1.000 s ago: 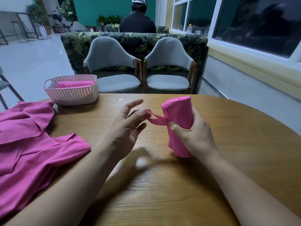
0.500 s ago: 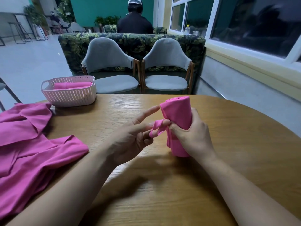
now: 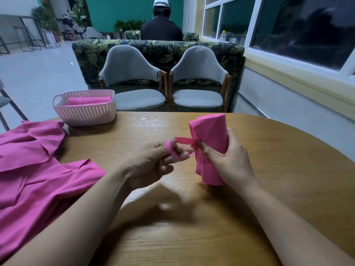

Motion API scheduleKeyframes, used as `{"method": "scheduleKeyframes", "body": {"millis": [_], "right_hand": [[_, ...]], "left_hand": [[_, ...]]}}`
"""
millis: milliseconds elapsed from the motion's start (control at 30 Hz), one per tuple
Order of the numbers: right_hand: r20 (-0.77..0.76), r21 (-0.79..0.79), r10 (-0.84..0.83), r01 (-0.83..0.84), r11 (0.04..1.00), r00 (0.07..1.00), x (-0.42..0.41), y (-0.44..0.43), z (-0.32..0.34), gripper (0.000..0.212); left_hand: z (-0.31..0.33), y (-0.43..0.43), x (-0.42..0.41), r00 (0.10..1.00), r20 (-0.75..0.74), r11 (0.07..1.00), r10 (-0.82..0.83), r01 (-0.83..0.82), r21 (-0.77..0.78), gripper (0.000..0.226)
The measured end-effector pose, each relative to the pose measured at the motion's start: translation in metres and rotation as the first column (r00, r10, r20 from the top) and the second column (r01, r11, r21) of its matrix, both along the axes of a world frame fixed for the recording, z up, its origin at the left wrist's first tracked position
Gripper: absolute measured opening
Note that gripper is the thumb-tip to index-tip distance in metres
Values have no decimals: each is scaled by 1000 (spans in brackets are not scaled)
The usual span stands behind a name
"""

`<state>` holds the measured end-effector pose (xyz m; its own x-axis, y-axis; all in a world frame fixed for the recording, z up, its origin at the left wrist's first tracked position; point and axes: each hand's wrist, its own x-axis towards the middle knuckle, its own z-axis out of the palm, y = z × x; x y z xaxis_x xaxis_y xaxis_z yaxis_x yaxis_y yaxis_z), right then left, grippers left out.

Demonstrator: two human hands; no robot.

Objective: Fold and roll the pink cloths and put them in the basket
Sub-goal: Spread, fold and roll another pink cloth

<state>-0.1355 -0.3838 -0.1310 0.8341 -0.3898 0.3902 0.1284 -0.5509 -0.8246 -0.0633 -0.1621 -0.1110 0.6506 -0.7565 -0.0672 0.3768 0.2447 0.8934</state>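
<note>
Head view: your right hand (image 3: 228,162) curls round the upright roll (image 3: 209,131), which stands right of the middle of the table (image 3: 192,227). Its thumb presses where the tie (image 3: 184,140) leaves the roll. Your left hand (image 3: 153,164), forearm reaching in from the near edge, pinches that tie, with the end looped over its fingers. The basket (image 3: 86,114) sits at the far left edge with a second roll (image 3: 88,100) inside. Loose cloths (image 3: 34,169) lie along the left edge.
</note>
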Motion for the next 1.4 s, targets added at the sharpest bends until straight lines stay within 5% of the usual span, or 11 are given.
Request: {"method": "scheduleKeyframes", "body": {"millis": [133, 300, 467, 633, 867, 1000, 1167, 1400], "right_hand": [[47, 64, 16, -19, 998, 999, -4, 5, 4, 58], [140, 26, 1, -5, 1000, 990, -7, 5, 4, 64], [138, -172, 43, -19, 985, 990, -7, 2, 2, 77], [4, -391, 128, -116, 913, 992, -4, -3, 1, 78], [-139, -762, 67, -150, 630, 988, -1, 8, -2, 67], [-176, -821, 62, -181, 541, 982, -1, 15, -11, 61], [-190, -814, 52, -187, 550, 980, -1, 14, -9, 68], [-201, -806, 37, -187, 562, 979, 1, 14, -9, 62]], "left_hand": [[0, -4, -3, 999, -17, 989, 48, -49, -137, 35], [-5, -14, -7, 994, 54, 987, 92, -84, -134, 60], [-6, -17, -7, 976, 18, 970, 218, -215, -114, 32], [-9, -17, 0, 944, 159, 956, 289, -294, 6, 36], [-13, -9, 7, 902, 345, 932, 260, -327, 153, 42], [-18, -16, 0, 901, 371, 935, 224, -306, 180, 30], [-16, -18, 2, 952, 233, 938, 200, -254, 236, 31], [-21, -14, 11, 885, 435, 927, 167, -291, 237, 29]]}}
